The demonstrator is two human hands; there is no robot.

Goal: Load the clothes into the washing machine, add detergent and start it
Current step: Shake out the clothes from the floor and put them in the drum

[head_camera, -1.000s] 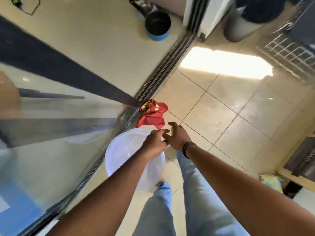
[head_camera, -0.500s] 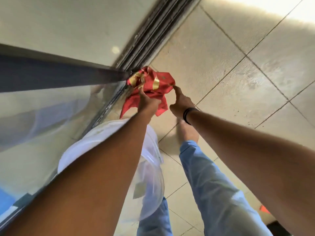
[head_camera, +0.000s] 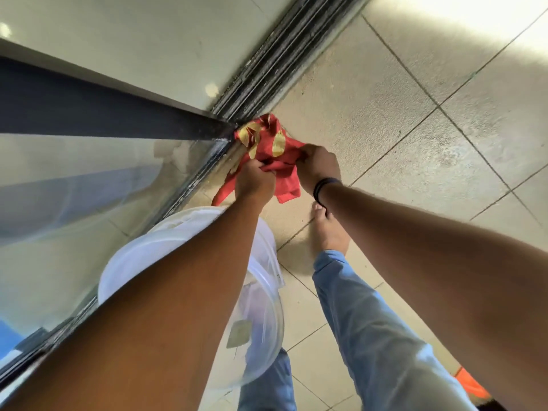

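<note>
Both hands close on the red cloth with gold trim (head_camera: 268,149) down on the floor. The left hand (head_camera: 254,181) has its fingers curled into the lower folds; the right hand (head_camera: 318,164), a dark band at its wrist, pinches the cloth's right edge. The cloth lies bunched against the sliding-door track (head_camera: 284,54), where the tiled floor (head_camera: 415,137) meets the glass door (head_camera: 89,185). Just beside it, under the left forearm, stands a white plastic bucket (head_camera: 261,321). A bare foot (head_camera: 329,229) rests on the tiles near the cloth.
</note>
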